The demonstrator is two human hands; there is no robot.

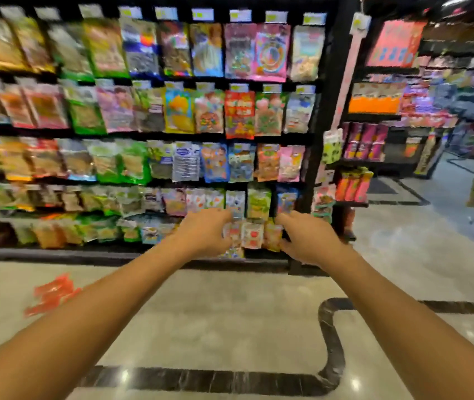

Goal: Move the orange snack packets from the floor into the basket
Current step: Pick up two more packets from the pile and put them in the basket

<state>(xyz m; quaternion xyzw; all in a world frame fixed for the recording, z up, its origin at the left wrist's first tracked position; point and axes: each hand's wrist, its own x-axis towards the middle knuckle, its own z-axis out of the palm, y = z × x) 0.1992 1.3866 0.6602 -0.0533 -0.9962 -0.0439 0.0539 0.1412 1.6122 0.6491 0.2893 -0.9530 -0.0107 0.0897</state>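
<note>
Both forearms are stretched forward over bare polished floor [230,319], the left hand [205,233] and right hand [306,239] loosely curled and empty. Orange snack packets [52,294] lie heaped at nine o'clock, so the reach is best redirected there. No basket is seen; stocked shelves [143,134] stand beyond.

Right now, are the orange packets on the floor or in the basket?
On the floor: the orange packets lie loose on the pale tiles, left of both arms. No basket is in view.

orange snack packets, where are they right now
In the head view, the orange plastic snack packets lie on the pale tiled floor at lower left, before the shelf, beside the left forearm.
</note>
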